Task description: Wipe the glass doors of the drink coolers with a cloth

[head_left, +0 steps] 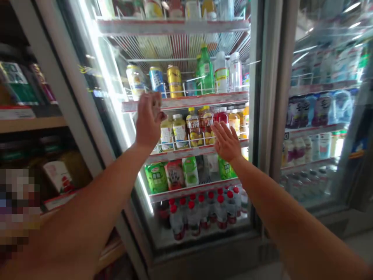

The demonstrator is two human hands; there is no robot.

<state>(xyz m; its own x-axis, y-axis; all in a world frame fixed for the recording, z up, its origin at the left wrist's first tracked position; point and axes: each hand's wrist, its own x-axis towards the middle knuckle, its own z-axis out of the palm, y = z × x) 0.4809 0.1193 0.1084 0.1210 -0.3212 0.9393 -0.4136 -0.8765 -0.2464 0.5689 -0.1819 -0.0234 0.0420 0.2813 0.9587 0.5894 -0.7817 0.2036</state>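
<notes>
My left hand (146, 123) is raised before the lit drinks fridge, just below the shelf of cans. Its fingers are curled round a small pinkish-brown object (156, 102), too blurred to name. A yellow can (175, 81) and a blue can (157, 80) stand behind and above it. Further right, my right hand (227, 143) is held up with its fingers stretched out and nothing in them. Behind its fingertips is a row of bottled drinks, among them a yellow-capped tea bottle (207, 120); whether the hand touches anything I cannot tell.
Green pouches (156, 178) sit on the shelf below, and several red-capped bottles (194, 217) on the fridge floor. Metal door frames (272, 116) separate a second fridge with bottles on the right. A wooden shelf (35, 125) with packaged goods is at the left.
</notes>
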